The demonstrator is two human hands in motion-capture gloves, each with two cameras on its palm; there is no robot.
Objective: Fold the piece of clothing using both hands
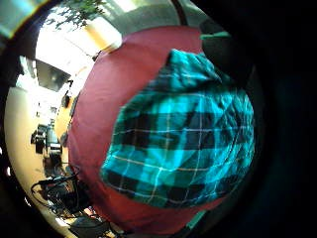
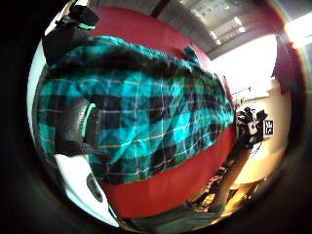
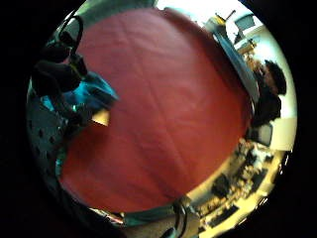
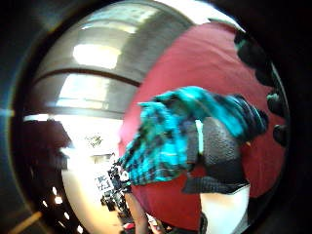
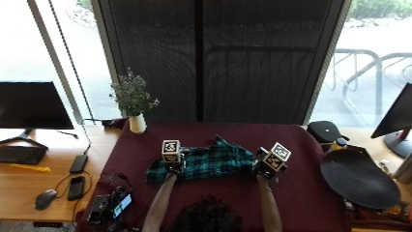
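Teal-and-black plaid shirt (image 5: 205, 163) lies crumpled at the middle of the dark red tablecloth (image 5: 296, 145), with bare cloth open on every side of it. The left hand (image 5: 172, 163) grips the shirt's left edge, fingers curled into the fabric. The right hand (image 5: 268, 168) pinches the right edge. A vase of flowers (image 5: 136, 121) stands well apart at the cloth's far left corner.

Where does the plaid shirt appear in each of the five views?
Outside view: plaid shirt between both hands.
Left little-finger view: fills the centre.
Left thumb view: across the middle.
Right little-finger view: a corner at the edge.
Right thumb view: bunched centrally.
Shared landmark: dark red tablecloth.
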